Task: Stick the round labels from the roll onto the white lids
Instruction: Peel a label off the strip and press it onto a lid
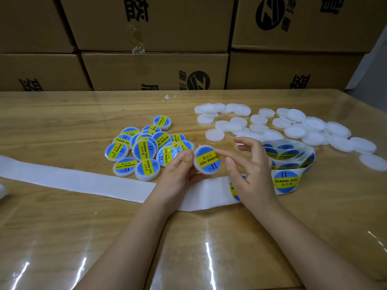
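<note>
We see a round lid (197, 167) of smooth white plastic held between our hands, tipped up toward us. A shiny round label (208, 159) covers its top. It is blue with a yellow band and black words.

Our left hand (180, 170) pinches the lid by its edge, thumb on the rim. Our right hand (249, 170) is spread out with straight fingers, and one fingertip is at the lid's top edge.

Just left of the left hand lies a heap of labelled lids (144, 147). Past the right hand lie many plain lids (293, 126), flat and white. Just right of that hand sits the loose roll (291, 158) of labels. A long white paper strip (83, 181) runs under both hands.

The desk (62, 227) is wood under a shiny clear sheet. Brown cardboard boxes (155, 70) stand far behind.
</note>
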